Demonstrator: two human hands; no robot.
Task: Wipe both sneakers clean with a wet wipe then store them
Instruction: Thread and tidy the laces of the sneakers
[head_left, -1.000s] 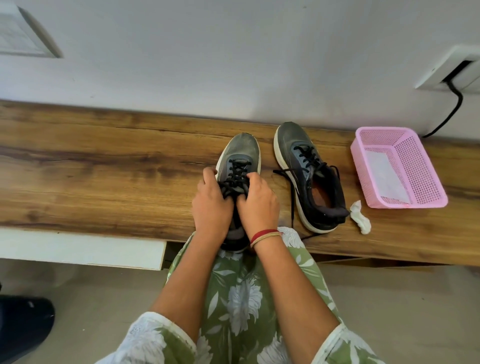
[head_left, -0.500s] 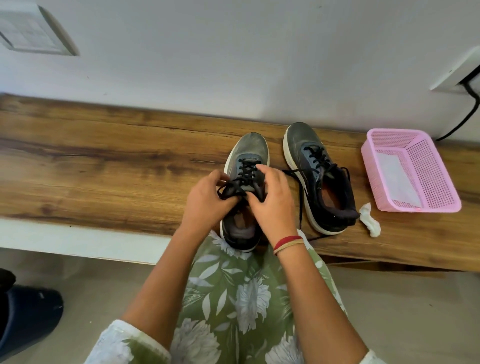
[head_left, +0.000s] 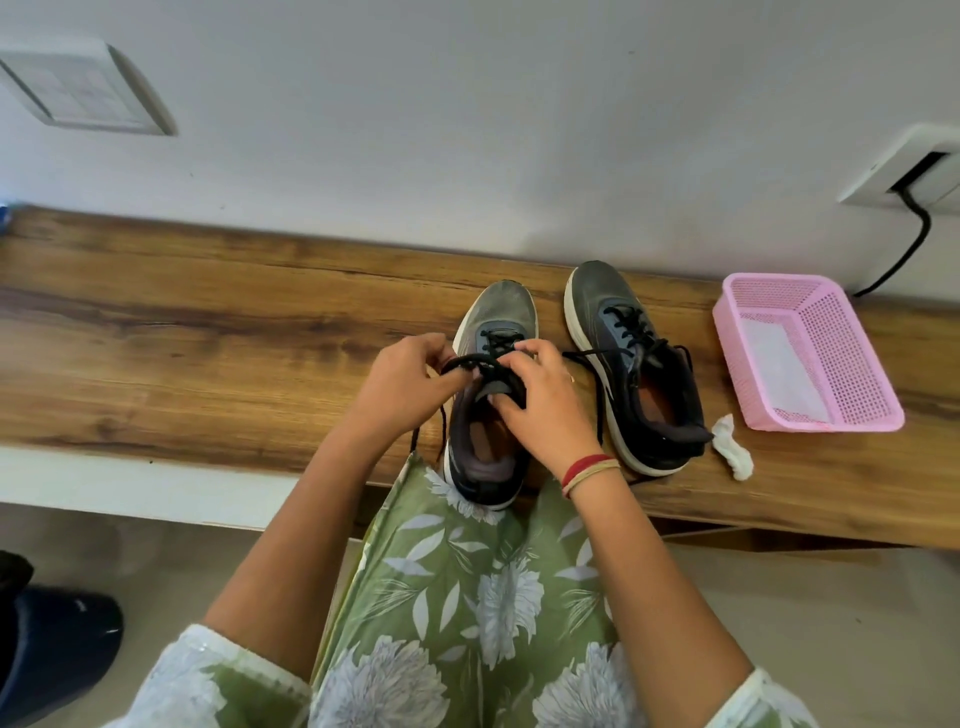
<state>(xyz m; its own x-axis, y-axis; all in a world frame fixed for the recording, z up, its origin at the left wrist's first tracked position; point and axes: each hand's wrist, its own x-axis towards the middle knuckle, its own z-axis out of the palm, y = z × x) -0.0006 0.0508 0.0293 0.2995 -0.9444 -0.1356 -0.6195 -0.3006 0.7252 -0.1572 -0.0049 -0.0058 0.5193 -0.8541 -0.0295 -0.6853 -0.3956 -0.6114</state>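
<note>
Both of your hands are on the grey sneaker (head_left: 500, 312) at the bench's (head_left: 208, 338) near edge. Your left hand (head_left: 400, 382) pinches a loop of its laces (head_left: 470, 362), and your right hand (head_left: 545, 405) pinches them at the tongue. The second sneaker (head_left: 597, 296) stands at 2 o'clock, with a crumpled wipe (head_left: 732, 454) and a pink basket (head_left: 831, 424) at 3 o'clock.

White wall (head_left: 467, 130) behind, plain, softly lit. Long brown wood bench (head_left: 208, 353) runs along wall, dark grain lines. White switch plate (head_left: 83, 88) high on left. White socket (head_left: 904, 171) high on right, black cable (head_left: 909, 249) hangs down toward bench. White board (head_left: 130, 483) under bench, left side. Pale floor (head_left: 831, 623) below. Dark blue thing (head_left: 57, 649) on floor, bottom left.
</note>
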